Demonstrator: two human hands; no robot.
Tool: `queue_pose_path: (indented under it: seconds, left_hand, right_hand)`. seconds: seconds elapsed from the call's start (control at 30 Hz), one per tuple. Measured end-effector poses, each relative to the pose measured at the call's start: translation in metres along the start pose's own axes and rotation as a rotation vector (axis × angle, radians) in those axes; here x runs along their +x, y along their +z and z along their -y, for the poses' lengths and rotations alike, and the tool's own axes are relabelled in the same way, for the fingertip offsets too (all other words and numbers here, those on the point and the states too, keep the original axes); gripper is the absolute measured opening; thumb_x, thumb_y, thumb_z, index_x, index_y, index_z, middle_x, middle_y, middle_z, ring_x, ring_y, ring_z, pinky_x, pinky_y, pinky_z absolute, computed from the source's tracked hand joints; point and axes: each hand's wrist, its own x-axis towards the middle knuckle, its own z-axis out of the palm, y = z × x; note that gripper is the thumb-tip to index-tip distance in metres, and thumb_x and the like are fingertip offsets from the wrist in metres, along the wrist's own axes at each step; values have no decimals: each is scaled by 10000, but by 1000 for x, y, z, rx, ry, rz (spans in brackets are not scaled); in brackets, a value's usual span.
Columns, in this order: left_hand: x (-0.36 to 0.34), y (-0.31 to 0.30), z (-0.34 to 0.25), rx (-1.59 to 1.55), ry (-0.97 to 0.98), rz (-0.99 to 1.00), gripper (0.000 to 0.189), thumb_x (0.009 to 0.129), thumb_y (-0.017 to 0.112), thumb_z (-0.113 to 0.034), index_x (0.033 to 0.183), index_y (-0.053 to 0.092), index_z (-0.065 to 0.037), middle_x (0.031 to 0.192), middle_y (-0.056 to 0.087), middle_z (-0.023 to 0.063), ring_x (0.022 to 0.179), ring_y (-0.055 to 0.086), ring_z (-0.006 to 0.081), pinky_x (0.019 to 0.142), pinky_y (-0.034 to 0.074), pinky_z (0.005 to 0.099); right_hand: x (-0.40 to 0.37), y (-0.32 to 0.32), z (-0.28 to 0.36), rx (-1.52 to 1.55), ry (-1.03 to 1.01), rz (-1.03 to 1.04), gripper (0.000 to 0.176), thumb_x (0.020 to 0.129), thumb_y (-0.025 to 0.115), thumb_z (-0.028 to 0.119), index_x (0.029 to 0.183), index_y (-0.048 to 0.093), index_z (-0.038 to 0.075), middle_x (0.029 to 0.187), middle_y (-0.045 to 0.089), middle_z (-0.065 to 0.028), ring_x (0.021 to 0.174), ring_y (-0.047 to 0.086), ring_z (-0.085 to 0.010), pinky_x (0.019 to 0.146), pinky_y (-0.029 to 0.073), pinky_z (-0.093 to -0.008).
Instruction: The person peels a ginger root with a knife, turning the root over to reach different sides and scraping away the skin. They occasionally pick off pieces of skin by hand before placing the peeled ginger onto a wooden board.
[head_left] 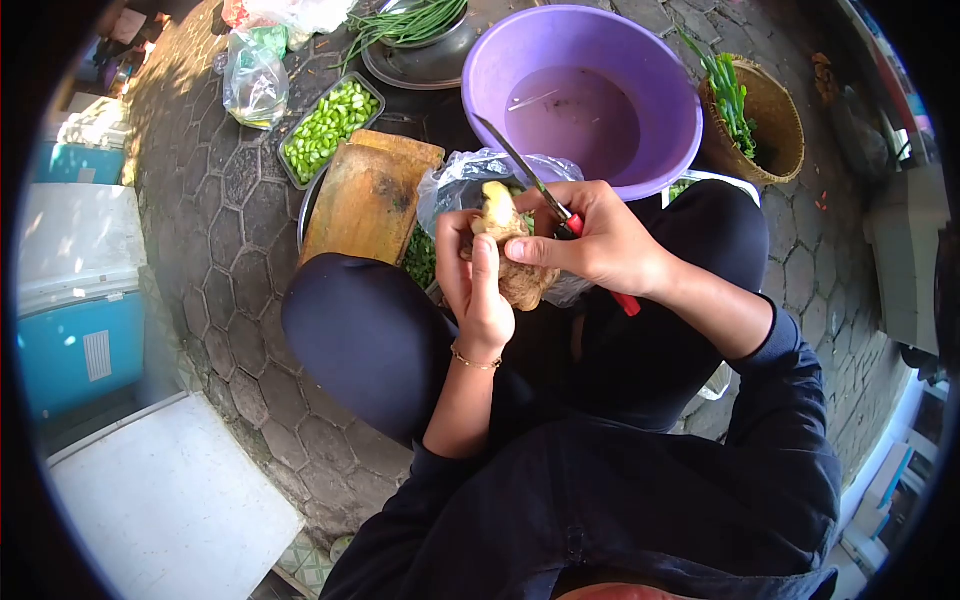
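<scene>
My left hand (478, 300) pinches a knobbly ginger root (525, 283) between thumb and fingers, above my lap. Pale yellow flesh shows at its upper end, while brown skin covers the lower part. In my right hand (610, 245) is a knife (520, 163) with a red handle, its blade pointing up and to the left. My right thumb presses against the side of the root, and the blade stands apart from the peeled end. Just behind the root lies an open clear plastic bag (447, 188).
A purple basin (684, 120) with some water stands ahead. To the left are a wooden cutting board (365, 200) and a tray of cut green vegetables (332, 128). Long beans (405, 25) lie at the top. A woven basket (783, 150) holds green leaves at right.
</scene>
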Motion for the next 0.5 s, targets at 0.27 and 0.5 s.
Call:
queue_pose_path:
  seconds: [0.27,0.5]
  left_hand:
    - [1,0,9,-34,-59,-68,541,958,363,-487,1215,365,-11,1108,453,93,1038,441,169,945,331,347]
    - [-8,-11,24,-609,-842,-134,568,921,399,-550,1229,462,-77,983,577,97,857,588,241,796,470,417]
  right_hand:
    - [3,-7,-6,155,-101,-54,213,747,784,136,839,654,-5,619,549,35,593,437,-8,524,356,-209]
    - [4,-22,0,-3,-230,-25,184,740,757,40,732,582,-19,682,582,-6,632,456,-46,570,396,-243]
